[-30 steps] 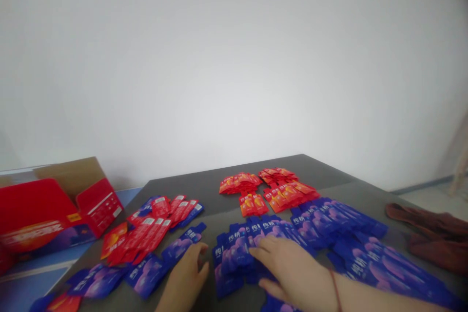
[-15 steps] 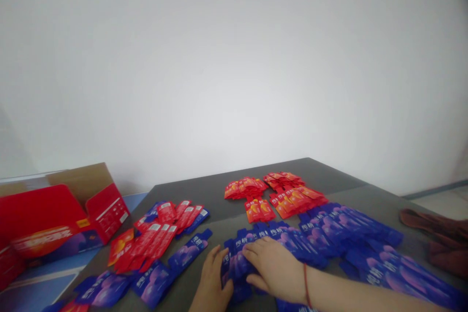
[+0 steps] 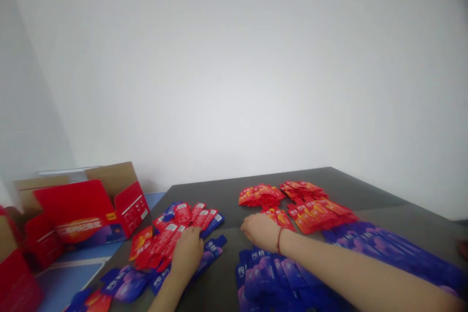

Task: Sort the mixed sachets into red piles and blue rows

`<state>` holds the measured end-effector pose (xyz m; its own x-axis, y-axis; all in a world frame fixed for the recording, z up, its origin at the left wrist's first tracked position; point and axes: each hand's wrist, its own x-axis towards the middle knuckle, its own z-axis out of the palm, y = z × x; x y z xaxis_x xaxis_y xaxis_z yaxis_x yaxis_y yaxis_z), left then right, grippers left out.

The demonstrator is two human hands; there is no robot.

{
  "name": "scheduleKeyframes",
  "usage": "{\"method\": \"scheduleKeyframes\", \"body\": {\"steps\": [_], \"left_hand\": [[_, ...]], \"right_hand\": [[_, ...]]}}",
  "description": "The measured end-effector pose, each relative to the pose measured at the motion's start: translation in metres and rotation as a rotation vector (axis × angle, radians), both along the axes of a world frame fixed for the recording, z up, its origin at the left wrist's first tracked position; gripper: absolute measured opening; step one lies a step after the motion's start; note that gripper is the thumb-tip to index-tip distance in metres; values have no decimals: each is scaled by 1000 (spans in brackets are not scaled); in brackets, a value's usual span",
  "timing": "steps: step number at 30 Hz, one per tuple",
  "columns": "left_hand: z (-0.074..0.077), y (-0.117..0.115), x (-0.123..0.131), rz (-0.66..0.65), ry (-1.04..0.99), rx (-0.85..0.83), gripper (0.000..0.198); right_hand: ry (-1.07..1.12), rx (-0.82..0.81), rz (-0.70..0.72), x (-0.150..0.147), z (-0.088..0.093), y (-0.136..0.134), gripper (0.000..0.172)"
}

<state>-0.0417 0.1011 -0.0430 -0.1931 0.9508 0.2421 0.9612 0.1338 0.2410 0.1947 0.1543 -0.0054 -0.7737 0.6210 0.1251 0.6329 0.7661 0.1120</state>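
My left hand (image 3: 188,252) lies palm down, fingers stretched flat, on a mixed heap of red sachets (image 3: 164,241) and blue sachets (image 3: 127,282) at the table's left. My right hand (image 3: 259,231) reaches across the dark table to the near edge of a small group of red-orange sachets (image 3: 280,217). Its back faces me and its fingers curl out of sight. A red cord circles that wrist. Under my right forearm spreads a wide layer of blue sachets (image 3: 263,273).
More red-orange sachets are stacked at the back (image 3: 261,195) and back right (image 3: 318,207). Blue sachets (image 3: 395,248) run along the right side. An open red carton (image 3: 86,212) with brown flaps stands left of the grey table (image 3: 219,192). A white wall rises behind.
Both hands have left the blue pile in front. The left went left onto the red and blue heap; the right went forward to the red-orange sachets. The view swung left.
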Motion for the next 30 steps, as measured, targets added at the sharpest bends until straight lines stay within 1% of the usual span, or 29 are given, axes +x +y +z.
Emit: {"method": "scheduleKeyframes", "body": {"steps": [4,7,11,14,16,19,22,25,27,28,29,30], "left_hand": [[-5,25,-3,47,129,29,32],[-10,41,-1,60,181,27,34],[-17,49,0,84,225,14,32],[-19,49,1,98,246,-3,30],[-17,47,1,100,252,-14,30],[-8,44,0,86,249,-11,34],[8,40,-2,71,220,2,38],[25,32,3,27,150,27,38],[34,24,11,-24,71,42,36],[37,20,16,-58,21,45,35],[39,15,21,-99,-35,44,33],[41,11,26,-143,-96,41,30]], "right_hand": [[-10,2,36,-36,-9,4,23],[-8,2,49,-50,-15,5,24],[3,-4,66,-54,-23,4,26],[25,-13,75,-49,-27,3,26],[49,-21,78,-44,-27,3,25],[102,-28,73,-39,-25,5,26],[182,-18,67,-34,-23,7,32],[385,39,64,-28,-16,10,47],[533,81,63,-25,-7,12,59],[573,77,70,-24,-2,13,64],[589,23,77,-23,3,14,67],[588,-68,78,-22,8,15,66]]}}
